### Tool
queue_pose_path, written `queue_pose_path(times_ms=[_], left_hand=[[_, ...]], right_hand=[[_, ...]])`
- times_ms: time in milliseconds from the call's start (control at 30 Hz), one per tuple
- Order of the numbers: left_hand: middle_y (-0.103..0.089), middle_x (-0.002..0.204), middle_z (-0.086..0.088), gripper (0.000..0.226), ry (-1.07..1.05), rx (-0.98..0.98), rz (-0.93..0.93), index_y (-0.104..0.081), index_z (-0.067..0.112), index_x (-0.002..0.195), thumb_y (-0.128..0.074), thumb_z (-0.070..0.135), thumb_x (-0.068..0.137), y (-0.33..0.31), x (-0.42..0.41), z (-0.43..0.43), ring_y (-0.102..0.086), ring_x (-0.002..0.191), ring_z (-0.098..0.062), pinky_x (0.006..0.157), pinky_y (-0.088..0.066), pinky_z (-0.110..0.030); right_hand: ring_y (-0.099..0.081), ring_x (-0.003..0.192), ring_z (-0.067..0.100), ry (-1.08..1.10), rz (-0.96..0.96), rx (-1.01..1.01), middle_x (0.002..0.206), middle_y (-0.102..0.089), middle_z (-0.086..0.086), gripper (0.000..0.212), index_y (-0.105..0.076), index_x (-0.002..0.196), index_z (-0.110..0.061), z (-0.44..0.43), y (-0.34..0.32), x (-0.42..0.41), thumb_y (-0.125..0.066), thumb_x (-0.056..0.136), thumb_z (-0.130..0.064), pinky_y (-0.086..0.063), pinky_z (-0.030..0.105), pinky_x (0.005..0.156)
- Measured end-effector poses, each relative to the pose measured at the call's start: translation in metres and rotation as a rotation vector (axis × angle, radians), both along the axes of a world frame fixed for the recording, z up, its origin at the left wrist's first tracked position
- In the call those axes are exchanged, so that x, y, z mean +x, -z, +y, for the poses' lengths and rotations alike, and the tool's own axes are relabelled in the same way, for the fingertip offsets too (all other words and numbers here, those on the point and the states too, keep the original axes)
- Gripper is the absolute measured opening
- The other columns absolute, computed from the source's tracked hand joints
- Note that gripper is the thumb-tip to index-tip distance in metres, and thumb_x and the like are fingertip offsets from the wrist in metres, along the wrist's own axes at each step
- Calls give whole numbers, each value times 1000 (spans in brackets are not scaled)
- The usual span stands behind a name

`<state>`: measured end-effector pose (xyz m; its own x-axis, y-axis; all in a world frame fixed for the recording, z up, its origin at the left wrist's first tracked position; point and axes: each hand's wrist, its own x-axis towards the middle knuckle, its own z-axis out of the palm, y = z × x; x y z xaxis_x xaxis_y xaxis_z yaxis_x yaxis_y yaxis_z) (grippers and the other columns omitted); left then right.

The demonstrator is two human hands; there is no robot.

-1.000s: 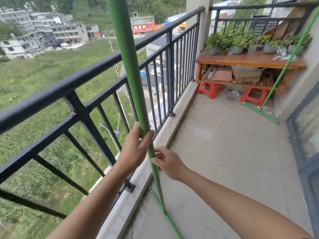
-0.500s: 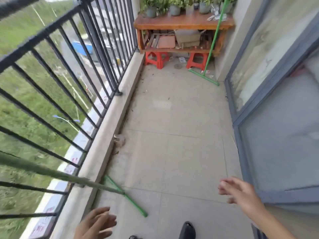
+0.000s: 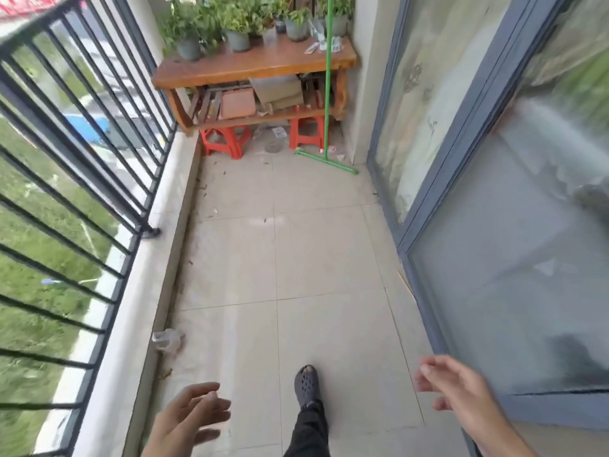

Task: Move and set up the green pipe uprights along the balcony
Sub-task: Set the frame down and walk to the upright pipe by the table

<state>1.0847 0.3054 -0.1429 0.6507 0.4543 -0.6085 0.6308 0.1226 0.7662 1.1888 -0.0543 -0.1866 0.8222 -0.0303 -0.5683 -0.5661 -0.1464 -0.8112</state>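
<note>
While both hands are empty, the green pipe upright with its green crossbar foot stands at the far end of the balcony, well ahead of the fingers and apart from them. Its shaft rises in front of the right end of the brown wooden counter, and its foot lies on the tiled floor just beside the right-hand red plastic stool and near the wall corner.

The left hand hangs low at the bottom edge of the view, palm down, with the fingers spread and released, grasping nothing. The right hand hangs at the lower right, near the grey-framed sliding glass door, with its fingers loosely curled and released, also grasping nothing.

Between the two hands, a foot in a dark grey perforated clog is planted on the beige tiled floor, with a dark trouser leg above it.

To the left of the left-hand fingers, the pale concrete kerb runs along the black metal railing. A crumpled clear plastic scrap lies on the floor against the kerb, ahead of the left hand.

Far ahead of the fingers, grey pots of green plants stand on the counter. Boards and cardboard fill its lower shelf. A second red plastic stool stands under its left end.
</note>
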Motion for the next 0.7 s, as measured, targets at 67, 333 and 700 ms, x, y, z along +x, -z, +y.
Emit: queue_pose_path(times_ms=[67,333,700], left_hand=[[-76,85,-24,16,19,-5,-12,-67,-2,101,-55,3,93,-3,53,11,-70,90,-42,73,-52,-44],[-75,83,-24,14,152,60,-118,-67,-2,97,-55,0,92,-44,270,46,-70,79,-36,69,-52,-40],[-78,77,-15,14,138,85,-72,-70,0,96,-57,4,91,-26,521,28,-73,84,-36,72,-56,-45]], right_hand=[[-71,57,13,47,0,-6,63,-75,3,5,-65,92,-2,5,-4,43,-60,90,-1,-38,31,55],[-73,58,12,171,-81,-15,74,-78,10,8,-69,92,-7,28,-43,205,-62,89,-2,-43,34,59],[-72,68,25,217,-12,-57,76,-78,13,8,-70,94,-3,6,-17,451,-66,87,-3,-44,36,60]])
